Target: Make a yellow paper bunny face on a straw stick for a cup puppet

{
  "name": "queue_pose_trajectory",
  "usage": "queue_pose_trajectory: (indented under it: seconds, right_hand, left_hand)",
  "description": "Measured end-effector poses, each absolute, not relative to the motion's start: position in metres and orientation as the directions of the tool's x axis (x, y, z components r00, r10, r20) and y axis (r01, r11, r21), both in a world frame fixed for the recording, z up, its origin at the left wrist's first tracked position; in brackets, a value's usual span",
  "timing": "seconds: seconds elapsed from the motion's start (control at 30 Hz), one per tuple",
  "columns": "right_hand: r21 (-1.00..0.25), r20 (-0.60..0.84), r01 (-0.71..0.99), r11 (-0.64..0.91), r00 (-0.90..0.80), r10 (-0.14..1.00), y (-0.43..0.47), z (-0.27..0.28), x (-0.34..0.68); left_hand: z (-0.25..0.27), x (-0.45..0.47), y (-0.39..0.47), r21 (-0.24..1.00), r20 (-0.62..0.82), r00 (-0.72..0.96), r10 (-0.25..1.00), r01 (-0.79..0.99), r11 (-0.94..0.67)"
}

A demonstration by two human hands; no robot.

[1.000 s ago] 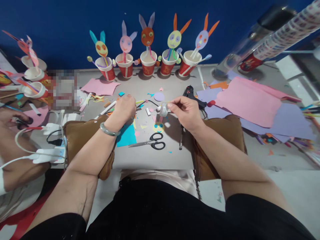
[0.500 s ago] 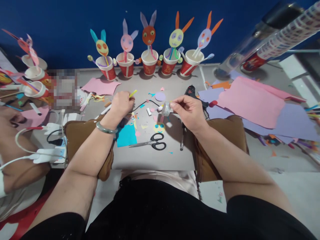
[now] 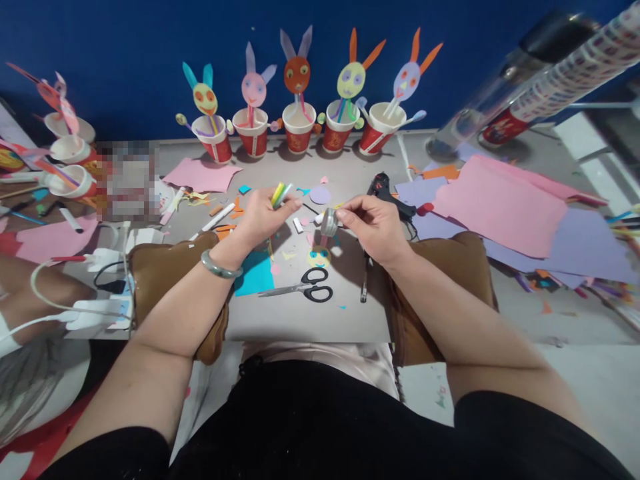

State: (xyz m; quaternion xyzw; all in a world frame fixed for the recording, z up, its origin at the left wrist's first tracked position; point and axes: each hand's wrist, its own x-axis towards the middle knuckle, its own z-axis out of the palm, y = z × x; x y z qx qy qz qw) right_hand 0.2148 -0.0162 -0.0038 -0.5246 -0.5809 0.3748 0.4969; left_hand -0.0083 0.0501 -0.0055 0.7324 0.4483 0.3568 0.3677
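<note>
Head view, left hand (image 3: 260, 217) fingers gripping paper strips (image 3: 279, 194) pointing up-right, right hand (image 3: 373, 223) pinching tape roll (image 3: 329, 222).

Thin paper strips (image 3: 278, 194), yellow and green with a pale blue one beside them, bunched together and pinched between thumb and fingers of the left hand (image 3: 263, 217); their free ends stand tilted upward and to the right, raised off the table. Small roll of clear tape (image 3: 329, 222), ring-shaped and silvery, held on edge at the fingertips of the right hand (image 3: 373, 227), its open face turned toward the strips. Strips and roll lie near each other, apart.
</note>
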Motion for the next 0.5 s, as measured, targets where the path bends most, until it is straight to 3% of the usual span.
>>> queue_pose_trajectory:
  seconds: [0.17,0.33,0.5]
  right_hand:
    - [-0.956,0.159,0.248,0.158,-0.015,0.987,-0.017,-0.002,0.212]
    - [-0.948,0.165,0.265,0.177,-0.068,0.984,-0.019,-0.002,0.209]
    - [-0.923,0.221,0.291,0.251,-0.131,0.966,-0.020,-0.003,0.207]
  left_hand:
    - [-0.001,0.002,0.033,0.937,0.145,0.550,0.822,0.192,-0.294]
    - [-0.002,0.005,0.028,0.934,0.151,0.557,0.817,0.190,-0.302]
    - [-0.004,0.010,0.026,0.882,0.286,0.567,0.773,0.158,-0.443]
